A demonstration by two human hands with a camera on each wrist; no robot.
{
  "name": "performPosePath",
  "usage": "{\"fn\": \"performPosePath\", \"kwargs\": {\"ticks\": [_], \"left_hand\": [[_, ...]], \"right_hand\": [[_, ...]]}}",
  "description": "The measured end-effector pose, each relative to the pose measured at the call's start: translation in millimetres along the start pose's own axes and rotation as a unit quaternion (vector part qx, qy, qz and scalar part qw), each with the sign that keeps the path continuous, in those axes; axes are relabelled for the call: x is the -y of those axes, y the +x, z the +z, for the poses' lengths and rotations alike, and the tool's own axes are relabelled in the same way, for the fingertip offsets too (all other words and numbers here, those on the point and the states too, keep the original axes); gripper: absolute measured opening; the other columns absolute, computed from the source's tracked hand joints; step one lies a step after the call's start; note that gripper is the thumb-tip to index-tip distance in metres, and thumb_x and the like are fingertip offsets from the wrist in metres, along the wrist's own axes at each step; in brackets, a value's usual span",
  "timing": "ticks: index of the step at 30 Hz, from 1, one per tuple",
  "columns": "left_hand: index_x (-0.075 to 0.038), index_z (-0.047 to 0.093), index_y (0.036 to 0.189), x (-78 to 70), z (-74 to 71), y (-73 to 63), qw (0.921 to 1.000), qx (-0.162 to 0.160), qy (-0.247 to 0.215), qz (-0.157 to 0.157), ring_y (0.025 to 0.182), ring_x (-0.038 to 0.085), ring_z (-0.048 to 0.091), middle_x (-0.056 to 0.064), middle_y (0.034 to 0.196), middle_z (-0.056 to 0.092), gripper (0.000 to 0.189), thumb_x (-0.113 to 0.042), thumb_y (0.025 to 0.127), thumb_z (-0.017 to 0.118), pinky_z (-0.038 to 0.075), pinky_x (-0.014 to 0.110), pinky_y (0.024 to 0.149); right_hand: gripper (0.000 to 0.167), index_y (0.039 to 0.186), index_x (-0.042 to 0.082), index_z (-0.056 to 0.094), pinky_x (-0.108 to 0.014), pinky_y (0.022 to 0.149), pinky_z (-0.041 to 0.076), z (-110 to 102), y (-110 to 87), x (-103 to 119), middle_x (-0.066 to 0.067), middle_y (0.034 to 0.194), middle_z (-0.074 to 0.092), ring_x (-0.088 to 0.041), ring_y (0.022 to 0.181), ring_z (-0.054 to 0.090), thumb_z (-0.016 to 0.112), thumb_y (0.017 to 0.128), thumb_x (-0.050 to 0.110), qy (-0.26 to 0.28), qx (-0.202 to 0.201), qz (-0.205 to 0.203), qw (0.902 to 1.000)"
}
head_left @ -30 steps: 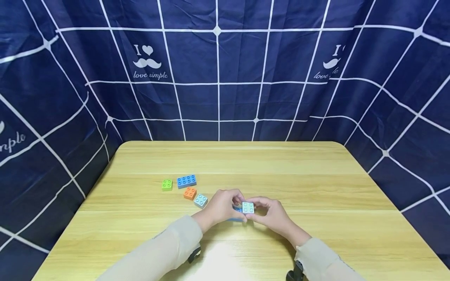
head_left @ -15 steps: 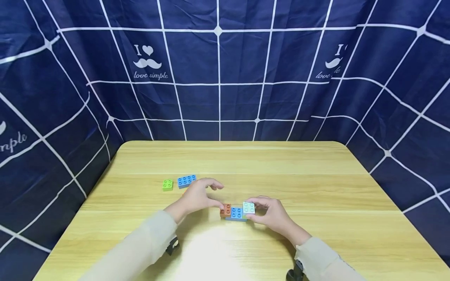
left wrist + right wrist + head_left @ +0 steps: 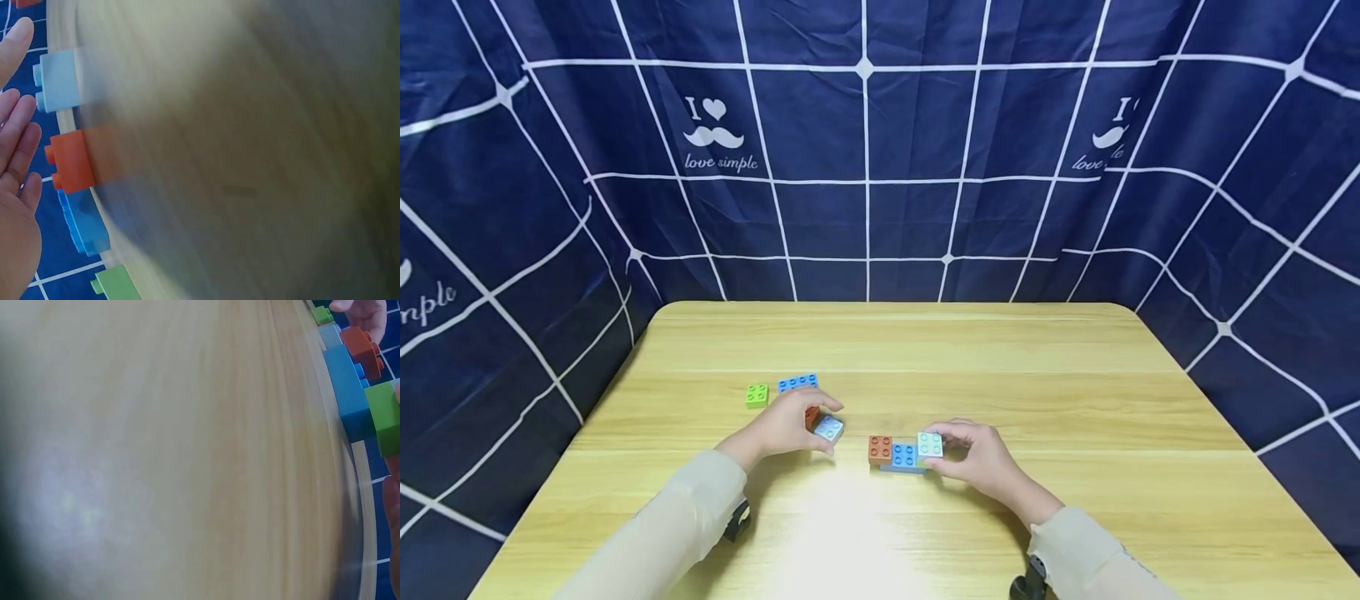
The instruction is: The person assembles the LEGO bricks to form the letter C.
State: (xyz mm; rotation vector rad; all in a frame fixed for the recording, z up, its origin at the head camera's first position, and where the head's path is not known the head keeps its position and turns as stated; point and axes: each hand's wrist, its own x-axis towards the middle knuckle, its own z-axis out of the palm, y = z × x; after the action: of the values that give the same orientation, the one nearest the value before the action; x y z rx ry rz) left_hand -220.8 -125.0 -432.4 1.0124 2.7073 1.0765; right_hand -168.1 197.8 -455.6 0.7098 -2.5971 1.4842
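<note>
My left hand (image 3: 778,423) spreads its thumb and fingers around a loose light-blue toy brick (image 3: 830,428). In the left wrist view its fingers are apart from that brick. A loose orange brick (image 3: 72,162) lies beside it, partly covered by the hand in the head view. My right hand (image 3: 976,454) pinches the right end of a built brick stack. That stack has a long blue brick (image 3: 350,394) below, an orange-brown brick (image 3: 880,450) on its left end, and a green brick (image 3: 384,419) on its right end, topped by a pale mint brick (image 3: 929,444).
Behind the left hand lie a loose long blue brick (image 3: 793,383) and a small lime-green brick (image 3: 757,395). The wooden table (image 3: 1000,358) ends at a dark blue gridded cloth (image 3: 902,217) at the back and sides.
My left hand has let go of the stack and moved left to the loose light-blue brick, uncovering the stack's orange-brown end. The right hand has stayed on the stack.
</note>
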Motion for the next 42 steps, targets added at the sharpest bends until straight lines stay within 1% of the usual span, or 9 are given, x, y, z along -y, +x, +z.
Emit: {"fn": "performPosePath", "kwargs": {"ticks": [5,9,14,17,26,33,38,40,42], "left_hand": [[-0.007,0.068,0.113,6.5,1.7,0.6,0.9996,0.014,0.02,-0.011,0.105,0.022,0.056,0.002,0.111,0.065,0.056,-0.026,0.065,0.088,0.044,0.042,0.091],[-0.009,0.068,0.112,8.4,2.1,1.2,0.9989,0.02,0.038,-0.02,0.105,0.023,0.056,0.002,0.111,0.065,0.055,-0.026,0.064,0.089,0.044,0.042,0.091],[-0.009,0.069,0.11,9.5,2.7,2.1,0.9976,0.026,0.057,-0.028,0.103,0.022,0.056,0.002,0.109,0.066,0.051,-0.022,0.065,0.089,0.045,0.042,0.09],[-0.009,0.07,0.107,10.2,3.6,2.8,0.9971,0.026,0.064,-0.031,0.101,0.021,0.057,0.002,0.107,0.066,0.046,-0.019,0.066,0.088,0.045,0.041,0.088],[-0.012,0.07,0.098,7.3,2.1,3.7,0.9979,0.01,0.049,-0.041,0.094,0.017,0.057,-0.004,0.098,0.066,0.037,-0.022,0.066,0.088,0.046,0.038,0.084],[-0.017,0.069,0.093,-6.5,-4.5,6.5,0.9993,-0.024,0.027,-0.008,0.093,0.02,0.058,-0.013,0.09,0.064,0.031,-0.024,0.068,0.087,0.039,0.05,0.092],[-0.016,0.069,0.092,-23.5,-1.0,10.4,0.9991,-0.04,0.001,0.014,0.091,0.019,0.059,-0.012,0.09,0.065,0.029,-0.021,0.068,0.086,0.043,0.047,0.09],[-0.016,0.07,0.093,-29.5,2.6,11.6,0.9989,-0.043,-0.011,0.016,0.092,0.018,0.059,-0.011,0.091,0.065,0.029,-0.021,0.069,0.085,0.045,0.045,0.087],[-0.016,0.07,0.094,-36.2,6.6,13.0,0.9985,-0.048,-0.021,0.014,0.094,0.016,0.059,-0.012,0.091,0.065,0.03,-0.021,0.069,0.085,0.043,0.045,0.09]], "right_hand": [[0.038,0.108,0.013,0.07,-0.032,0.079,0.053,0,-0.7,-1,0.001,0.103,0.067,-0.013,0.087,0.063,0.083,0.073,0.022,-0.002,0.0,0.003,1.0],[0.037,0.108,0.01,0.07,-0.035,0.08,0.053,0,-0.9,3,0.0,0.104,0.067,-0.013,0.088,0.063,0.083,0.073,0.014,-0.007,0.002,0.015,0.9999],[0.036,0.106,0.002,0.069,-0.041,0.078,0.053,-3,-1.8,24,-0.007,0.102,0.067,-0.016,0.086,0.063,0.081,0.072,0.002,-0.014,0.001,0.009,0.9999],[0.035,0.105,0.001,0.069,-0.041,0.078,0.053,-4,-2.4,31,-0.008,0.101,0.067,-0.017,0.085,0.063,0.081,0.072,0.001,-0.015,0.001,-0.001,0.9999],[0.038,0.108,0.012,0.07,-0.03,0.078,0.053,0,-2.7,-2,0.002,0.103,0.067,-0.013,0.086,0.064,0.083,0.074,0.023,-0.008,0.002,-0.01,0.9999],[0.039,0.108,0.013,0.07,-0.03,0.079,0.053,0,-2.1,-1,0.001,0.105,0.067,-0.013,0.086,0.064,0.083,0.073,0.023,-0.012,0.004,-0.003,0.9999],[0.039,0.108,0.014,0.07,-0.031,0.08,0.053,2,-1.2,0,0.002,0.105,0.067,-0.014,0.087,0.064,0.083,0.073,0.024,-0.01,0.005,-0.006,0.9999],[0.038,0.107,0.014,0.071,-0.031,0.08,0.053,2,-0.8,0,0.002,0.105,0.067,-0.014,0.088,0.064,0.083,0.073,0.025,-0.008,0.007,-0.006,0.9999],[0.038,0.107,0.015,0.071,-0.031,0.08,0.053,3,-0.5,1,0.002,0.105,0.067,-0.014,0.089,0.064,0.083,0.073,0.026,-0.007,0.009,-0.005,0.9999]]}}
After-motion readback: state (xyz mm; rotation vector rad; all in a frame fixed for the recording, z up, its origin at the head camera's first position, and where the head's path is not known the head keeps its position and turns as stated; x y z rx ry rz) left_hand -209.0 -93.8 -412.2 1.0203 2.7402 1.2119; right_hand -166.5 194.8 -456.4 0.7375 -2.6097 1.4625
